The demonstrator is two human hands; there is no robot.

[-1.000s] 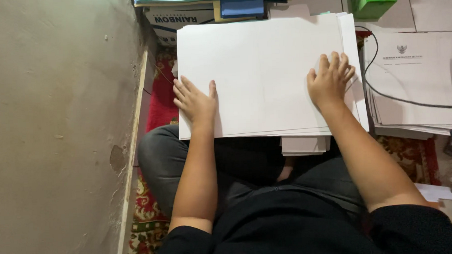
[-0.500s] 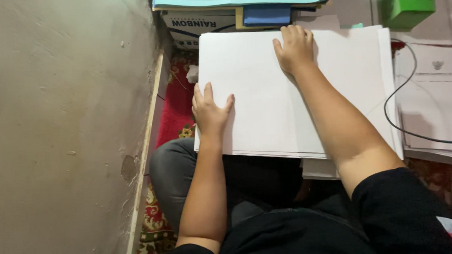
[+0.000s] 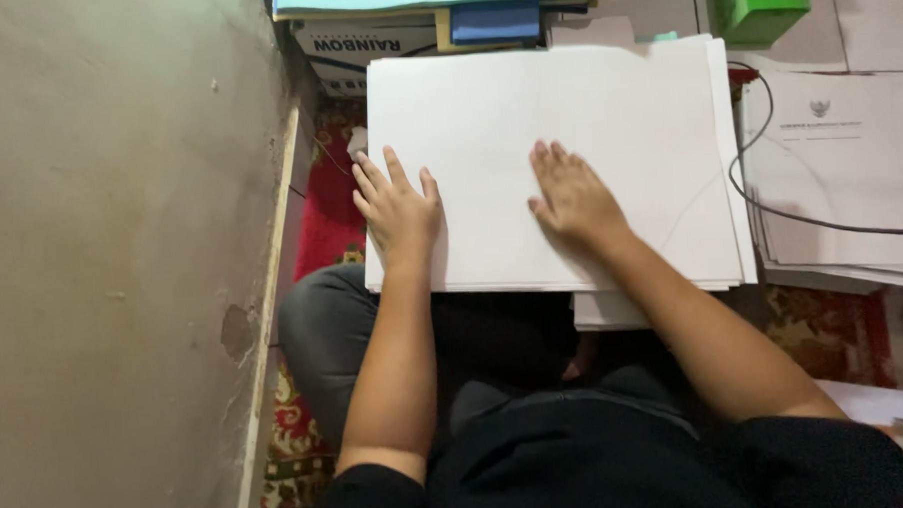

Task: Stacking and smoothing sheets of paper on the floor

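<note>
Head view: large stack of white sheets (image 3: 558,160) resting across the lap, above the crossed legs, beside the beige wall (image 3: 111,256). Left hand (image 3: 398,211) flat on the stack's near left edge, fingers spread, pinching nothing. Right hand (image 3: 572,195) flat near the middle, fingers close together and pressed to the top sheet, gripping nothing. Probably smoothing or squaring the top sheet: best done with the left palm anchoring the pile and light, even pressure from the right, well apart from the black cable (image 3: 770,208) draped over the neighbouring paper pile (image 3: 849,170).
</note>
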